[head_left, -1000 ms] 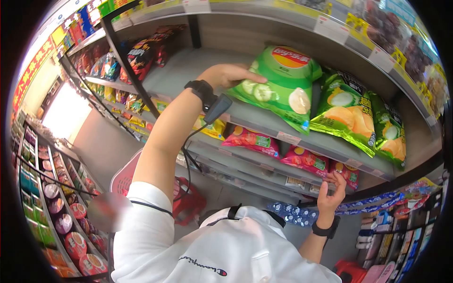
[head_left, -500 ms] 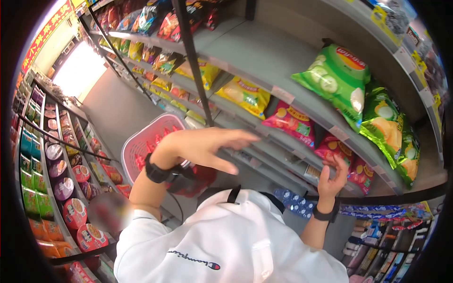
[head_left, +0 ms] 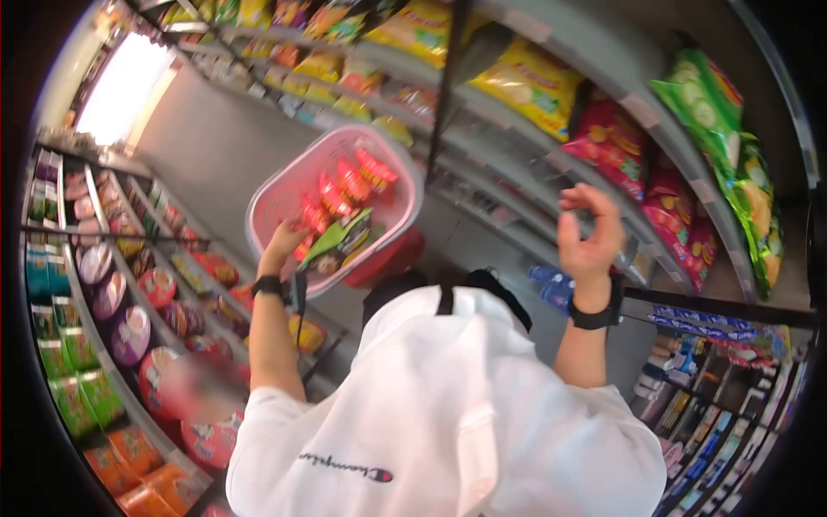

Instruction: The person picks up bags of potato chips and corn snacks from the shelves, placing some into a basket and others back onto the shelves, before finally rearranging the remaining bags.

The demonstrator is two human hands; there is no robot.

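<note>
At the left side of a pink shopping basket, my left hand reaches over the rim. Its fingers look loosely apart, close to the red packets inside; blur hides whether they touch. A green packet and some darker packs also lie in the basket. My right hand is raised in front of the snack shelf, fingers curved and parted from the thumb, holding nothing. Nearest to it are pink snack bags. Both wrists wear black bands.
Yellow chip bags and green chip bags sit on the right shelves. Instant noodle tubs line the left shelf. Blue bottles stand low beside my feet. Something red is under the basket.
My left hand has gone from stretched out in front of me to the basket's left side. The view has shifted, showing more of the basket and its contents. My right hand stays raised.
</note>
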